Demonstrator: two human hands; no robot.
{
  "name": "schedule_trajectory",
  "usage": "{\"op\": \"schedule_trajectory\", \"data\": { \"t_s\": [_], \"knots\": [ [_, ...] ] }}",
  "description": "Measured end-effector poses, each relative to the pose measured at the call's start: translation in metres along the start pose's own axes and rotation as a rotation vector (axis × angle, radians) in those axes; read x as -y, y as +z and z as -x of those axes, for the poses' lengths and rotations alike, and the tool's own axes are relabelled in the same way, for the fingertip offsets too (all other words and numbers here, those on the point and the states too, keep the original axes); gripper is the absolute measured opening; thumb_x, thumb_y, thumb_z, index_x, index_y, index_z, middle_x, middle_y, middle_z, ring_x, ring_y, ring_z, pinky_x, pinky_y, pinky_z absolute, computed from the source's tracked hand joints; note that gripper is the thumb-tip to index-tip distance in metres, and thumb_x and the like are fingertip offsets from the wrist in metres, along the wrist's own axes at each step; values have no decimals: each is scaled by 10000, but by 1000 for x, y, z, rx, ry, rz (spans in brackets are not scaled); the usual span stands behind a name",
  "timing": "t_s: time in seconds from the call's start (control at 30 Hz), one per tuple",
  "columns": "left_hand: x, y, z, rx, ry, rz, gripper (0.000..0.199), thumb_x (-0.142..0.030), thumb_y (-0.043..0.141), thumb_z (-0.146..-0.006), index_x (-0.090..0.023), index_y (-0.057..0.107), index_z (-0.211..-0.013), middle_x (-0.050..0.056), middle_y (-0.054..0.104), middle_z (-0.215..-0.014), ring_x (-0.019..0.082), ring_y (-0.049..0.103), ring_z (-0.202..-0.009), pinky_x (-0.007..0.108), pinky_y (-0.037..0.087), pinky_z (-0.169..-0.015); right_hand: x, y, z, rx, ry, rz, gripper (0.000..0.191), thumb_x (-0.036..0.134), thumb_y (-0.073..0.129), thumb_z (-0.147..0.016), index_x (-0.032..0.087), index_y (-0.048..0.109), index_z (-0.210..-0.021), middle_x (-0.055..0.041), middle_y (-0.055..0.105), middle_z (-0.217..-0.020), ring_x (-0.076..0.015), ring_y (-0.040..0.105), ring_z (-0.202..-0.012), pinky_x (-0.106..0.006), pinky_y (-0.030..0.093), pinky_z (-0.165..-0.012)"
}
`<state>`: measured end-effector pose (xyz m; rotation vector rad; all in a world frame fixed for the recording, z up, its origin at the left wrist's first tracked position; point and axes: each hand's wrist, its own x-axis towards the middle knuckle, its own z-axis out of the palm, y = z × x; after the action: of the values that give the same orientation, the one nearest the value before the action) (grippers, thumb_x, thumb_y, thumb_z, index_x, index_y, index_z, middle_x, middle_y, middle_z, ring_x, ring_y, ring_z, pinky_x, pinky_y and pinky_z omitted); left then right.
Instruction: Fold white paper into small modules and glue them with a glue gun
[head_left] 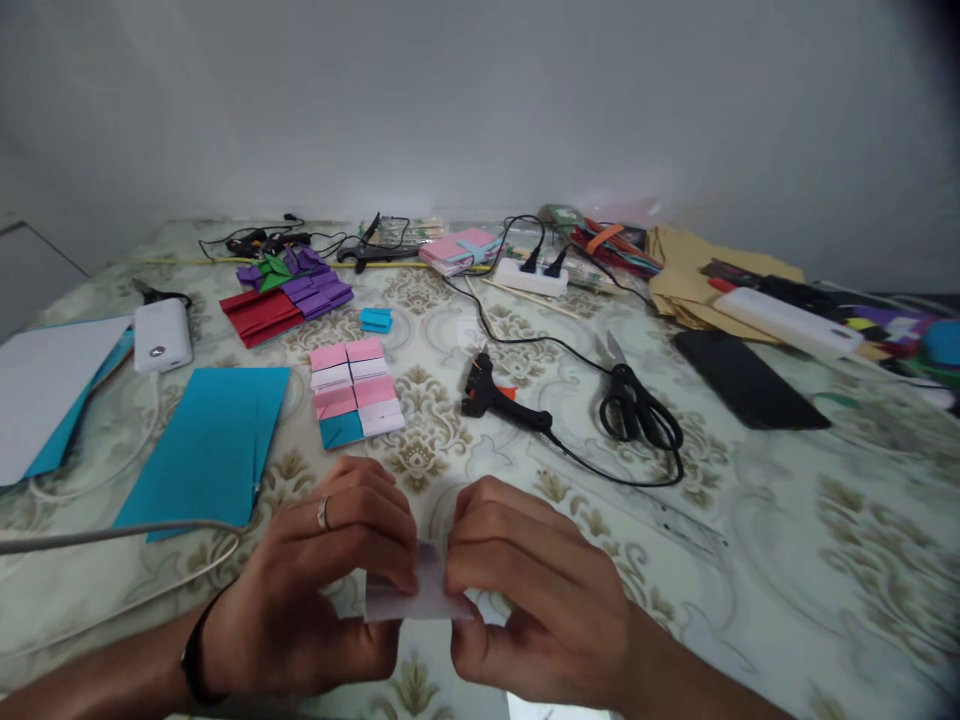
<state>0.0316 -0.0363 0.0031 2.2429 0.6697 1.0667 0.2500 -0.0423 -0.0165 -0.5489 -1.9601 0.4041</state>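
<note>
Found pinched thumb-to-finger in left hand point(322, 575) and right hand point(536, 590): one pale paper piece point(429, 592), spanning the gap. Counted beyond the grip: one eight-panel folded-paper block point(356, 390); rightward, one glue gun point(516, 408), one scissors point(634, 400). Listed farther: one power strip point(517, 278), two plugs point(531, 260) inserted.

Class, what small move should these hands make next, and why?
Perhaps press a crease into the pale paper: the left hand and right hand both pinch it, and folded pink and white pieces lie just beyond.
</note>
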Motion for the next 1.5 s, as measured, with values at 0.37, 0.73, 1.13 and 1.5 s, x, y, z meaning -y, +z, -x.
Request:
{"op": "schedule_trajectory", "data": {
  "t_s": [0.37,0.73,1.13,1.5],
  "knots": [
    [6,-6,1,8,3,-41,149,-151,750,-881,-245,667,-960,14,745,-846,239,667,-892,437,555,-925,-4,-4,1,28,-20,66,185,41,616,-852,199,626,-947,-15,642,-770,-175,536,-684,-352,514,-650],
    [0,2,3,69,20,-40,223,-57,652,-801,-219,622,-951,26,694,-884,225,608,-893,429,539,-886,4,1,5,69,-23,146,164,66,592,-884,218,648,-911,15,602,-705,-183,525,-657,-372,505,-650],
    [-1,3,6,70,-70,-13,278,-28,690,-775,-254,634,-928,-16,634,-804,207,586,-833,431,524,-895,8,6,9,34,-25,125,133,101,656,-900,209,615,-965,9,622,-717,-177,499,-664,-367,484,-628],
    [6,-5,5,60,-129,116,169,-92,752,-855,-230,678,-917,-20,634,-868,170,596,-838,397,493,-993,6,6,-1,-56,88,-39,179,51,639,-842,215,617,-910,30,555,-701,-153,500,-640,-322,436,-600]
  ]
}}
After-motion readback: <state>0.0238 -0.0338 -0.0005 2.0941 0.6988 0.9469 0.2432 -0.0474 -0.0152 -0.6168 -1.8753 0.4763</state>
